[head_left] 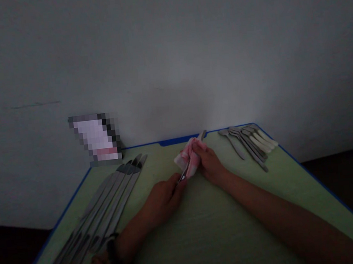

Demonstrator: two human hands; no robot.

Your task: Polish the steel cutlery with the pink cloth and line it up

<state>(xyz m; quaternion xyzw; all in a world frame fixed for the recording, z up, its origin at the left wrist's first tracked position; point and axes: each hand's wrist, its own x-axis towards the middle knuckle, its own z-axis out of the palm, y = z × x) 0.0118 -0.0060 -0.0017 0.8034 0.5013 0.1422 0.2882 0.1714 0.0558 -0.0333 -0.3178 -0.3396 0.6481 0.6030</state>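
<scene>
Over the middle of the table, my left hand (pixel 164 194) is closed round the near end of a slim metal piece of cutlery (pixel 183 175). My right hand (pixel 209 162) grips a pink and white cloth (pixel 192 157), which is wrapped around the middle of that piece. The flat far end pokes out beyond the cloth, pointing up and to the right. Fingers and cloth cover the rest, so I cannot tell which kind of cutlery it is. A dark band circles my left wrist.
Several long metal utensils (pixel 100 203) lie side by side on the left, close to my left forearm. Several spoons (pixel 245 141), some white-handled, rest at the far right. A blurred-out upright object (pixel 97 138) leans by the wall (pixel 168 57). The green table (pixel 202 230) has a blue edge.
</scene>
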